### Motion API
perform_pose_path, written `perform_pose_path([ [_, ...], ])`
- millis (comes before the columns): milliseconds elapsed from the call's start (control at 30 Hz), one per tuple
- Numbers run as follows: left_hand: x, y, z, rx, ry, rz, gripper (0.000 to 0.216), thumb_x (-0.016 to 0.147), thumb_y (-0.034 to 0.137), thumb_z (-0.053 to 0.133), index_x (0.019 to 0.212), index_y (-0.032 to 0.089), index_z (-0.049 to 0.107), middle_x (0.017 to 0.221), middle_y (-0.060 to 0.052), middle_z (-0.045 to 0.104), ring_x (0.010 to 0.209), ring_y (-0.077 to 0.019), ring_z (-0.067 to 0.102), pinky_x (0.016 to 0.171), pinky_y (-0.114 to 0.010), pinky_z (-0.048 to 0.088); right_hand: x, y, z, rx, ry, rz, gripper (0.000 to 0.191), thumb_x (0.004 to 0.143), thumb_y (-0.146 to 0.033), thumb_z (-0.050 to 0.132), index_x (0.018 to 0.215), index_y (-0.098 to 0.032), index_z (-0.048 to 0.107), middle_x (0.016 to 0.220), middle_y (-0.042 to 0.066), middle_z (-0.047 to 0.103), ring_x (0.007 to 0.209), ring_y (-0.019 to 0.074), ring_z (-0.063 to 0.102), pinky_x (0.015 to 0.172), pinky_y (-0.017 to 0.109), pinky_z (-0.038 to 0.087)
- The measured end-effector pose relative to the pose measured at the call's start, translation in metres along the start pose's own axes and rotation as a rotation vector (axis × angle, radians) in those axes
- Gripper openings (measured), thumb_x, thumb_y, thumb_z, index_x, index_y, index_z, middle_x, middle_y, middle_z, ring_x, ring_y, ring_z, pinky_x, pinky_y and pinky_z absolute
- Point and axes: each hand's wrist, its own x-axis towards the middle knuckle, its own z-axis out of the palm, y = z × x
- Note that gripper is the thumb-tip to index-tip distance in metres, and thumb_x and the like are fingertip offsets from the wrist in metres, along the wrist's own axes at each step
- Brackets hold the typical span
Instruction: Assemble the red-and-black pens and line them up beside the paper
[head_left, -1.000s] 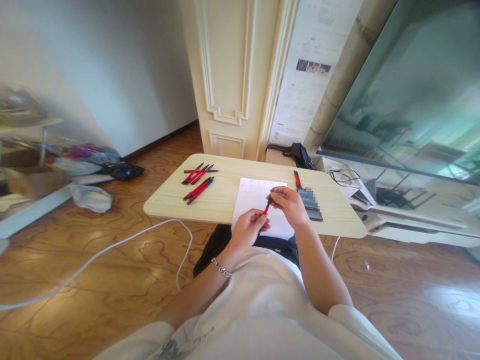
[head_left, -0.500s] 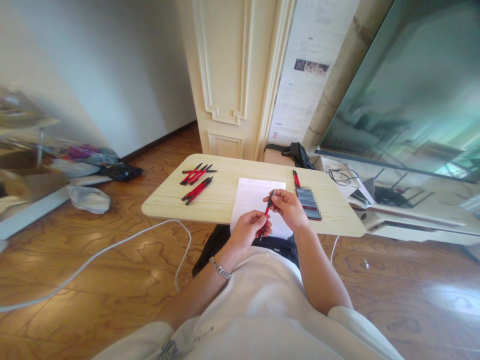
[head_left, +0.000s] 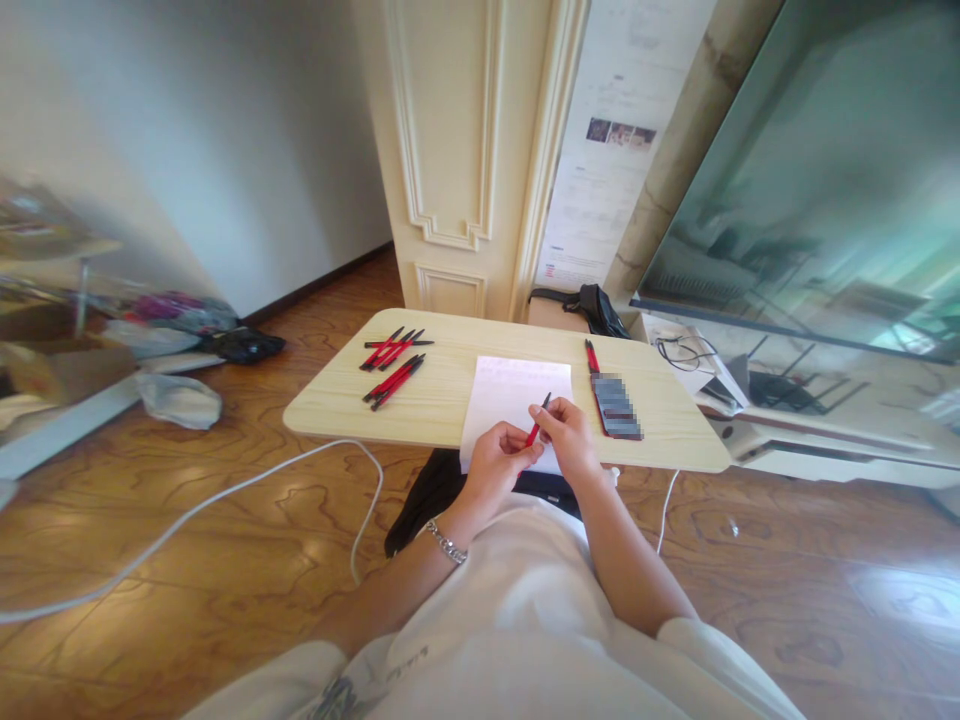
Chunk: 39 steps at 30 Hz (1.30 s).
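Note:
Both of my hands hold one red and black pen (head_left: 539,419) over the near edge of a white sheet of paper (head_left: 512,390). My left hand (head_left: 498,460) pinches the pen's lower end. My right hand (head_left: 566,435) grips it higher up, and its black tip sticks out above the fingers. The paper lies on a small light wooden table (head_left: 435,400).
Several red and black pens (head_left: 394,365) lie in two bunches at the table's left. One more pen (head_left: 592,355) and a dark flat object (head_left: 616,407) lie right of the paper. A white cable (head_left: 225,495) runs over the wooden floor. A glass cabinet stands to the right.
Both hands have drawn back towards me with the pen, to the paper's near edge. My right hand has slid lower, so the pen's tip now shows above it.

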Motion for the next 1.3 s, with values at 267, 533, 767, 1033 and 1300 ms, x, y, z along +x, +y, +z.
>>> perform_pose_path([
  [267,-0.002,0.01,0.001,-0.128,-0.216,-0.139,0.037,0.073,0.043,0.073,0.093,0.012,0.066,0.077,-0.008,0.07,0.064,-0.0162,0.065,0.063,-0.03,0.051,0.0,-0.018,-0.01,0.111,-0.091,0.014,0.038,0.078,-0.053,0.063,0.1,-0.023,0.067,0.096,0.007,0.069,0.078,0.0165,0.061,0.058,0.026,0.044],
  [533,0.001,0.003,0.001,-0.013,-0.106,-0.087,0.033,0.065,0.036,0.08,0.08,0.013,0.062,0.065,-0.005,0.067,0.06,-0.0168,0.064,0.055,-0.026,0.049,0.004,-0.01,-0.008,0.037,-0.024,-0.009,0.028,0.069,-0.044,0.076,0.079,-0.02,0.064,0.071,0.0,0.063,0.063,0.012,0.055,0.057,0.024,0.042],
  [767,0.001,0.009,-0.001,-0.087,-0.191,-0.153,0.034,0.073,0.042,0.073,0.089,0.012,0.066,0.077,-0.009,0.071,0.066,-0.0171,0.066,0.066,-0.031,0.052,0.004,-0.015,-0.009,0.098,-0.084,0.02,0.035,0.076,-0.048,0.068,0.098,-0.021,0.068,0.085,0.003,0.066,0.072,0.0138,0.058,0.059,0.025,0.044],
  [1033,0.001,-0.001,-0.002,0.01,-0.141,-0.102,0.033,0.068,0.04,0.077,0.081,0.013,0.063,0.069,-0.006,0.069,0.062,-0.0157,0.064,0.059,-0.027,0.049,0.006,-0.011,-0.01,0.013,-0.055,-0.02,0.031,0.073,-0.045,0.071,0.089,-0.019,0.07,0.079,0.004,0.07,0.071,0.0148,0.06,0.063,0.026,0.043],
  [1300,-0.001,0.003,-0.002,-0.06,-0.231,-0.144,0.033,0.072,0.041,0.074,0.086,0.013,0.064,0.078,-0.008,0.071,0.068,-0.017,0.066,0.067,-0.03,0.052,0.003,-0.017,-0.009,0.087,-0.178,0.041,0.032,0.076,-0.045,0.067,0.095,-0.02,0.07,0.081,0.003,0.067,0.073,0.0142,0.059,0.062,0.025,0.044],
])
